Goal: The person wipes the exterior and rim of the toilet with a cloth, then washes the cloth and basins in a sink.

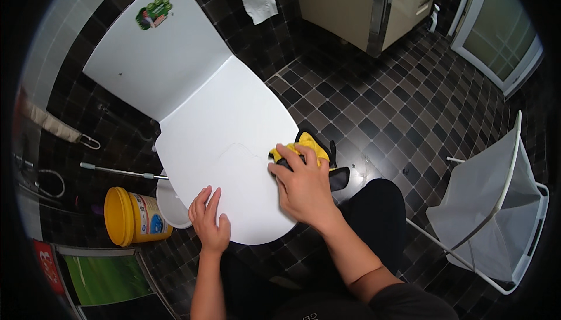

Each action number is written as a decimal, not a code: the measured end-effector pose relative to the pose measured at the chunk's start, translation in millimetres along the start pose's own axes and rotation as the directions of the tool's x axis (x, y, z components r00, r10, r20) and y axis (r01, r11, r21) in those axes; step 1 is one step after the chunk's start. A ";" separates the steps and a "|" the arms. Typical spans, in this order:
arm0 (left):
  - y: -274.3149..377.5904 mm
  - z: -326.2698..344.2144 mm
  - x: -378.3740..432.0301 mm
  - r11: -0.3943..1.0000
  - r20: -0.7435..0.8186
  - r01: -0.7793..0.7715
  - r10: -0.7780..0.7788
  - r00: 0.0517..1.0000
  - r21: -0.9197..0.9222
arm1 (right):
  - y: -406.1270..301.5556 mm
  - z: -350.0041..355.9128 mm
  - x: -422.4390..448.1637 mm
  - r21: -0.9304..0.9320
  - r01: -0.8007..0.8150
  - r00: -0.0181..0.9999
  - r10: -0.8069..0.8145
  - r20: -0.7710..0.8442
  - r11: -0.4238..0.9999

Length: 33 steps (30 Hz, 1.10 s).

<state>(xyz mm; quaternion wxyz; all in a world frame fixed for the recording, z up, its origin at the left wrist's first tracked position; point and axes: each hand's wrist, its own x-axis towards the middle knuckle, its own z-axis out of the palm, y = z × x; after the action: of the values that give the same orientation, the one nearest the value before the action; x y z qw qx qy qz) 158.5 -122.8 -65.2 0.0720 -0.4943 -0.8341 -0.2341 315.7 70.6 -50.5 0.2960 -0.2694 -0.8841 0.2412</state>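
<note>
A closed white toilet lid point(228, 122) lies before me, its tank point(162, 52) rising behind at the upper left. My right hand point(304, 188) grips a yellow and dark grey cleaning cloth point(310, 144) at the lid's right edge, part of the cloth hanging over the side. The lower left part of the lid is touched by my left hand point(209, 219), which holds nothing and has its fingers apart. A thin hair-like line shows on the lid between the hands. The palm side of my right hand is hidden.
Left of the toilet are a yellow bucket point(119, 217), a white basin point(172, 204) and a metal pole point(125, 172). A white folding laundry hamper point(477, 188) stands at the right. A beige cabinet point(342, 4) and a framed glass door point(495, 26) are farther back.
</note>
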 end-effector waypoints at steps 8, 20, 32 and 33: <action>61.7 -0.9 50.4 0.987 0.124 -0.162 0.158 0.980 0.023 | 5.1 -7.6 1.3 0.232 -0.079 0.993 0.098 -0.070 0.970; 22.1 -4.8 37.4 0.973 0.208 -0.154 0.118 0.971 0.170 | 17.6 -1.5 5.4 0.453 -0.083 0.977 0.162 -0.139 0.888; -49.2 -49.4 -16.4 0.950 -0.022 0.128 -0.127 0.992 0.284 | 6.8 28.0 33.7 0.064 0.025 0.967 -0.008 -0.253 0.998; -52.8 -50.5 -19.7 0.947 -0.043 0.144 -0.137 0.990 0.286 | 8.6 30.6 34.0 0.105 0.037 0.963 -0.007 -0.268 0.994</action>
<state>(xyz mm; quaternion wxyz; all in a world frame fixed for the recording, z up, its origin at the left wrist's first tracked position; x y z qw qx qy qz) 117.5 -182.9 -44.6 0.1358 -0.4152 -0.8915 -0.1200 275.5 89.9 -63.9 0.4294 -0.2730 -0.8246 0.2473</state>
